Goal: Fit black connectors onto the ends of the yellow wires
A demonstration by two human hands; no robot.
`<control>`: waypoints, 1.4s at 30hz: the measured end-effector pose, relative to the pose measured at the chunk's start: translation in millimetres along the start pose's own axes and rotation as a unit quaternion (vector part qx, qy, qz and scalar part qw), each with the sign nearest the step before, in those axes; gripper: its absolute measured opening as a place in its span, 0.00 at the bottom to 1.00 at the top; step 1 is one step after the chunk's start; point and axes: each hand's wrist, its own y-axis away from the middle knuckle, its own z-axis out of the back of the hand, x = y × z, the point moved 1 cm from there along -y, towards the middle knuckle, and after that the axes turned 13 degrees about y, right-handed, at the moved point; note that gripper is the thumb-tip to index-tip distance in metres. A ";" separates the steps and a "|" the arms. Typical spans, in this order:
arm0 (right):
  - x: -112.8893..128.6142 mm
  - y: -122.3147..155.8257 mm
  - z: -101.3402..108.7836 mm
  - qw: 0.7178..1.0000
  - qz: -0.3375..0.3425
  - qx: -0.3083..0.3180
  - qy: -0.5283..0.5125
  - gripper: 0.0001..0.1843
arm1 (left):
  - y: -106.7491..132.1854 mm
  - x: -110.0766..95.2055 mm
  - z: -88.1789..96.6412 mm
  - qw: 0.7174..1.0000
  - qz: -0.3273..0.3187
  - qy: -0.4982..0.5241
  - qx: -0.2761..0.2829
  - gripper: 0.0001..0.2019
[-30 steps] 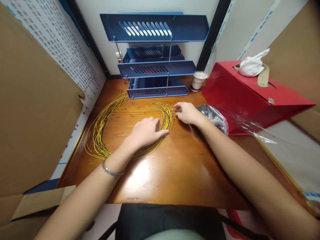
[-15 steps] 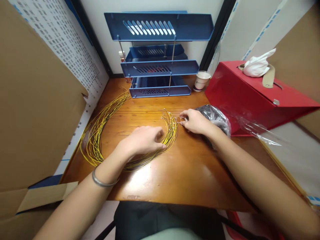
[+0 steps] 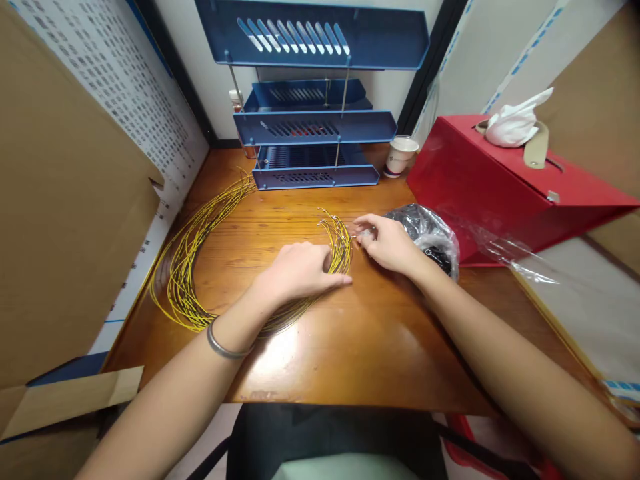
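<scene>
A loose bundle of thin yellow and black wires (image 3: 187, 280) curves across the wooden desk, its small metal-tipped ends fanned out near the middle. My left hand (image 3: 305, 270) lies over the front part of the bundle near these ends, thumb stretched out and apart from the fingers. Just right of the wire tips, my right hand (image 3: 383, 240) has its fingers bent together around a small pale bit that I cannot make out. Beside that hand sits a clear plastic bag (image 3: 425, 227) with dark contents, partly hidden behind the wrist.
A blue tiered tray rack (image 3: 315, 177) stands at the back, with a paper cup (image 3: 400, 157) to its right. A red box (image 3: 480, 193) with tissue on top takes up the right side. Cardboard (image 3: 65, 200) rises on the left.
My left hand has moved slightly right along the wires, its thumb now stretched further out. My right hand stays by the wire ends with its fingers shifted a little. The view has tilted slightly.
</scene>
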 end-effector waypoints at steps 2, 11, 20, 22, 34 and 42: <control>0.1 7.8 -0.6 1.000 0.011 -0.016 -0.013 0.17 | 4.7 -3.9 -1.5 0.999 -0.008 -0.040 0.017 0.23; 1.8 30.0 -6.7 0.995 0.016 -0.041 -0.085 0.13 | 3.8 -8.1 -6.7 0.995 -0.065 -0.059 0.054 0.19; 0.7 25.0 -20.1 0.995 0.029 -0.085 -0.043 0.06 | 6.7 -8.2 -11.8 0.994 -0.094 -0.043 0.034 0.13; 0.6 22.1 -23.3 0.995 0.014 -0.087 -0.047 0.07 | 6.4 -8.2 -12.5 0.995 -0.093 -0.033 0.034 0.17; -0.2 13.6 -31.5 0.993 -0.031 -0.095 -0.060 0.08 | 5.3 -8.8 -10.6 0.992 -0.121 -0.003 0.034 0.19; -4.7 18.0 -29.9 0.967 -0.066 -0.168 -0.180 0.12 | -3.7 3.2 -18.7 0.989 -0.117 -0.040 -0.086 0.18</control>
